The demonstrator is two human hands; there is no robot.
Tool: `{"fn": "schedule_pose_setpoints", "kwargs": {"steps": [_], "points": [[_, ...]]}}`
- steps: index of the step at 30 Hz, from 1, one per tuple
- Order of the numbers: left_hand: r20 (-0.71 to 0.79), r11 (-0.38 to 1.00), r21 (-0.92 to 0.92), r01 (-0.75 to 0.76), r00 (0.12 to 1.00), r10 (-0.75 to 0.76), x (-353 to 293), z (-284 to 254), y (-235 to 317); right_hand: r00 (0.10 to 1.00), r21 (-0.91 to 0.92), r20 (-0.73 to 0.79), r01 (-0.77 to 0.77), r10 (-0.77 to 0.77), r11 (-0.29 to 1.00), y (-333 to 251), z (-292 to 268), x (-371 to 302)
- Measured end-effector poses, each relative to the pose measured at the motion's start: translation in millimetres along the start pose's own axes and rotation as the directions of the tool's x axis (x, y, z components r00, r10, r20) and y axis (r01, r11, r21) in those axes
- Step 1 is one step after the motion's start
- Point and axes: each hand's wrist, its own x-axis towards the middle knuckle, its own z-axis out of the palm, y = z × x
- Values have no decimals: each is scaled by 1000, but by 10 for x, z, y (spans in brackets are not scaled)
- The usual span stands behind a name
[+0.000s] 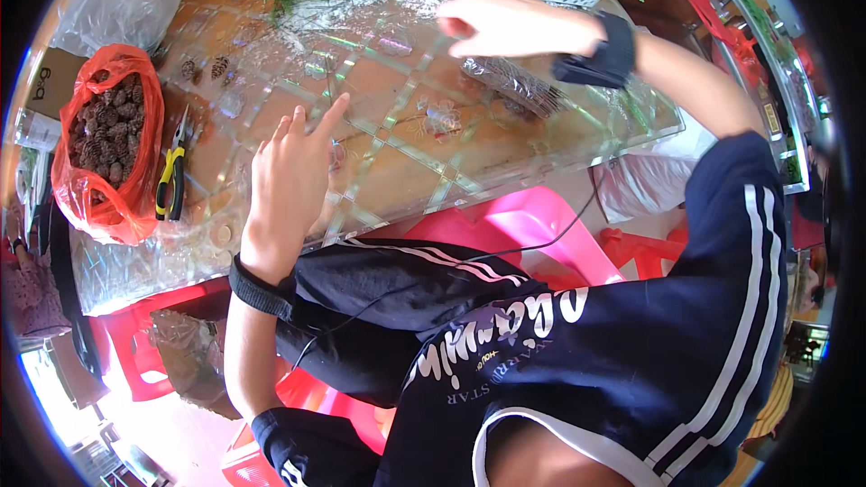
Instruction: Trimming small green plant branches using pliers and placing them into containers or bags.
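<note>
A crumpled translucent plastic bag [122,13] lies by the table's [410,171] left edge, toward the far corner, with a brown cardboard box [56,81] just beside it. Below the near edge stands a pink plastic stool [546,216]. A whitish plastic bag [642,188] sits under the near right corner, near red plastic furniture [642,254].

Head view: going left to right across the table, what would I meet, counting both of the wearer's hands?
Red bag → pliers → left hand → right hand.
</note>
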Motion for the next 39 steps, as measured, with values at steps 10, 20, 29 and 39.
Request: {"fn": "schedule_pose_setpoints", "kwargs": {"steps": [10,20,29,39], "points": [[36,999,29,-21,999,20,92,22,41,934,-9,48,-353,353,936,-151,203,-748],[185,999,33,-29,982,23,343,-121,24,922,-13,64,-382,382,924,-197,241,-693],[-45,989,-18,-147,988,146,73,80,-90,925,109,-58,-367,374,924,-144,308,-708],[-4,968,-168,-188,982,190,167,88,-94,928,134,-193,-297,319,945,-102,320,-717]]}}
